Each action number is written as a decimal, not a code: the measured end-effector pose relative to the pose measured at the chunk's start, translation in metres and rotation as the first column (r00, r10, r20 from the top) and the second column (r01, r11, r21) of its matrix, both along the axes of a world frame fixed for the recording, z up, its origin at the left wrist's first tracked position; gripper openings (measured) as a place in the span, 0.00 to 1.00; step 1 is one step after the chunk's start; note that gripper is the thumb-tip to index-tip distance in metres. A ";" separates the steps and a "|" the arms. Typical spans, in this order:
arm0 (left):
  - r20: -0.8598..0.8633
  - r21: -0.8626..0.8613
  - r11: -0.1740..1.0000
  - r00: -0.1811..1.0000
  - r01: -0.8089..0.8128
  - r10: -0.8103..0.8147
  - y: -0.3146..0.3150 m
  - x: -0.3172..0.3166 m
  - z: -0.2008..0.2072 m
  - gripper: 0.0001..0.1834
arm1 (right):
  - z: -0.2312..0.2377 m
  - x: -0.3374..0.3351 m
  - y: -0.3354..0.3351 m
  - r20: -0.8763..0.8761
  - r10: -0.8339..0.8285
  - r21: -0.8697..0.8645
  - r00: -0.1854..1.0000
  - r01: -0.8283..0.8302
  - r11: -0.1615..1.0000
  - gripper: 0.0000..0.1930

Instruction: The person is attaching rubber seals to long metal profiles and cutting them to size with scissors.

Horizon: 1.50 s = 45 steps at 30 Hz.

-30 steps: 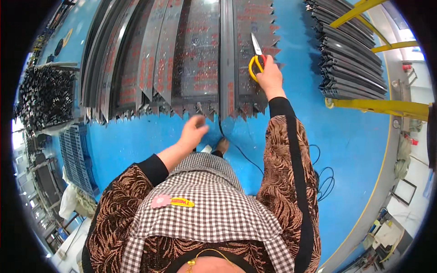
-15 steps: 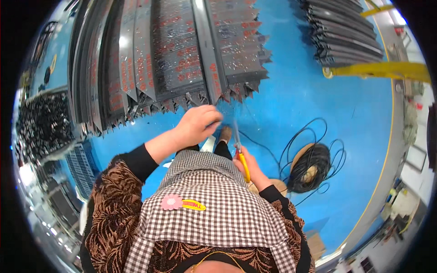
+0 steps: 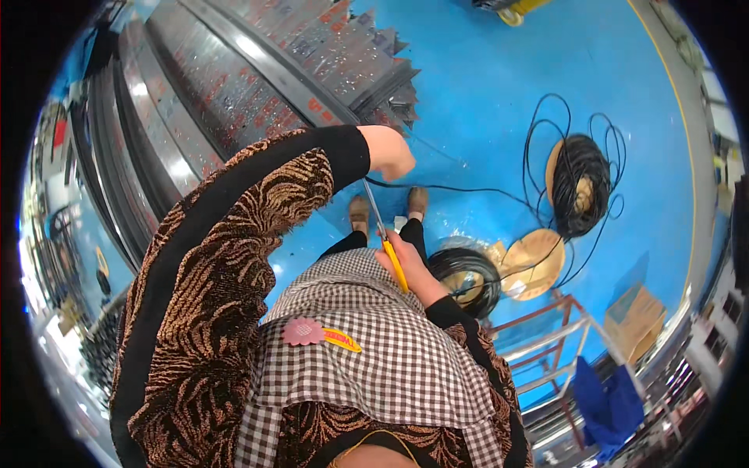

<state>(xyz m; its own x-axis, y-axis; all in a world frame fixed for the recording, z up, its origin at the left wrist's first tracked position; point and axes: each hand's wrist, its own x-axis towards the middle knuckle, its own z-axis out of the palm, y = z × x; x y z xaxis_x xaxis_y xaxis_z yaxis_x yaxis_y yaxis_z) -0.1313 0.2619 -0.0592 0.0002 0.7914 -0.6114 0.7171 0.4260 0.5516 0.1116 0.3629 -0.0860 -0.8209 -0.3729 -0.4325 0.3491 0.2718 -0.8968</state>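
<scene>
My left hand reaches across the front of the stacked dark strips, its forearm lying over their near edge. The fingers curl downward, and whatever they hold is hidden. Just below the cuff a black cord emerges and runs right across the floor. In front of my apron, my right hand is closed around yellow-handled scissors. Their long metal blade points up toward the left cuff. Water drops and red markings cover the strips, whose ends are cut to jagged points.
A large coil of black cord lies on the blue floor at right, with loose loops around it. Nearer are another black coil and a round tan disc. A metal frame, blue cloth and cardboard box stand at lower right.
My left arm has swung far across to the right, turning the hand downward. The view has shifted, bringing the second coil, metal frame and box into sight. My right hand still holds the scissors.
</scene>
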 end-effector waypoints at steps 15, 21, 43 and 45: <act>0.229 -0.248 0.969 0.972 0.001 0.058 0.002 0.009 -0.030 0.29 | -0.014 0.004 -0.060 -0.182 -0.272 0.023 0.945 0.281 0.959 0.23; 0.263 -0.229 0.972 0.957 -0.059 0.121 -0.001 0.007 -0.040 0.31 | -0.005 0.002 -0.068 -0.024 -0.326 0.004 0.945 0.326 0.945 0.22; -0.013 0.310 0.835 0.876 -0.454 0.482 -0.009 0.011 0.039 0.09 | -0.014 0.069 -0.008 0.100 -0.889 0.089 0.446 0.886 0.454 0.21; 0.137 0.307 0.810 0.865 -0.500 0.482 -0.032 0.030 0.076 0.09 | 0.028 0.035 0.010 -0.298 -0.807 0.121 0.510 0.859 0.498 0.24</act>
